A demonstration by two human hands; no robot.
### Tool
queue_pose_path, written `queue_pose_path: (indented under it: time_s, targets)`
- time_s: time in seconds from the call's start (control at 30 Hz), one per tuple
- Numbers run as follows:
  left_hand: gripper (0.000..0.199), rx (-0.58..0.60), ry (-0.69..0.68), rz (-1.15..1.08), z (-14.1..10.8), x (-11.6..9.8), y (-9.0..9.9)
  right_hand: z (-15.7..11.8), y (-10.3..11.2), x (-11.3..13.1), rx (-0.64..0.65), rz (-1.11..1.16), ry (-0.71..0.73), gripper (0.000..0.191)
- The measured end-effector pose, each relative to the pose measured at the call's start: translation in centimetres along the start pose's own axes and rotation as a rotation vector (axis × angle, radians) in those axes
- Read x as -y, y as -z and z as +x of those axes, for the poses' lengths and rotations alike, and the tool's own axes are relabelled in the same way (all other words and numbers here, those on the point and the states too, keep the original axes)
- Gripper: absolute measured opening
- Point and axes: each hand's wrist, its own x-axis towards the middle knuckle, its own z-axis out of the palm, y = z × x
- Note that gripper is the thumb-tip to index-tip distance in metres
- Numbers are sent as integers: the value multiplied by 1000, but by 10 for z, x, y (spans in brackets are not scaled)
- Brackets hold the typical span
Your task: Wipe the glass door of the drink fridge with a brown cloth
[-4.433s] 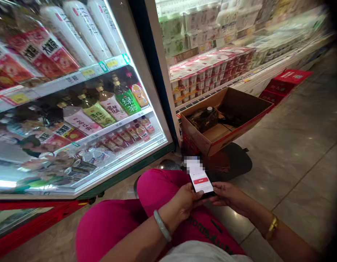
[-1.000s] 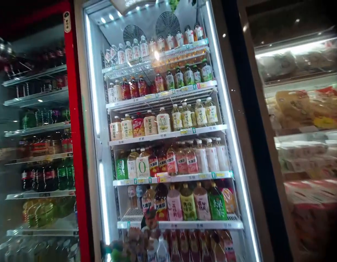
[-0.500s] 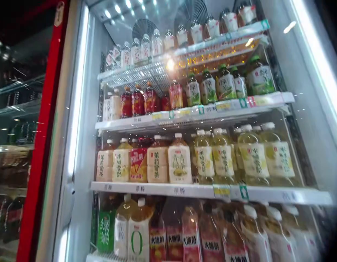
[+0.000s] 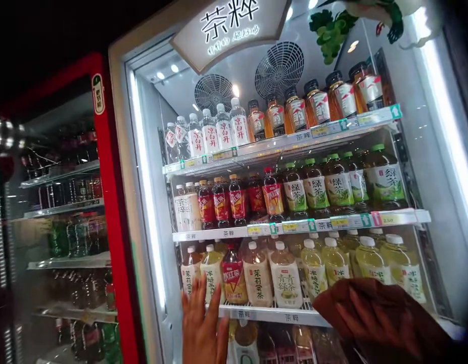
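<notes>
The left hand [image 4: 204,326], fingers spread upward, is near the cooler [image 4: 122,91]'s left edge. Toward its right edge, the right hand [image 4: 378,323]'s extended fingers overlie a brown cloth [image 4: 342,290], grip unclear; its long axis slopes down rightward, one corner pointing left.

Open gap between the hands [image 4: 204,328]; reflective glass [image 4: 236,92] before closely packed bottles [image 4: 287,284], narrow headroom under shelves [image 4: 239,232].
</notes>
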Motion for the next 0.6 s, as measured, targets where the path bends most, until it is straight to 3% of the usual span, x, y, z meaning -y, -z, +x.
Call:
queue_pose_path:
  time_s: [0.17,0.3,0.43,0.6]
  targets:
    - [74,-23,-114,108,88,12,-10,12,21,-4,97,-26,18,89]
    - [62,-17,-60,130,131,30,-10,51,35,4,39,3,-163,90]
    - [59,-21,-4,99,172,40,-3,145,53,19,-67,41,-427,86]
    - [64,-76,-6,51,214,34,1,300,71,36,-108,31,-522,73]
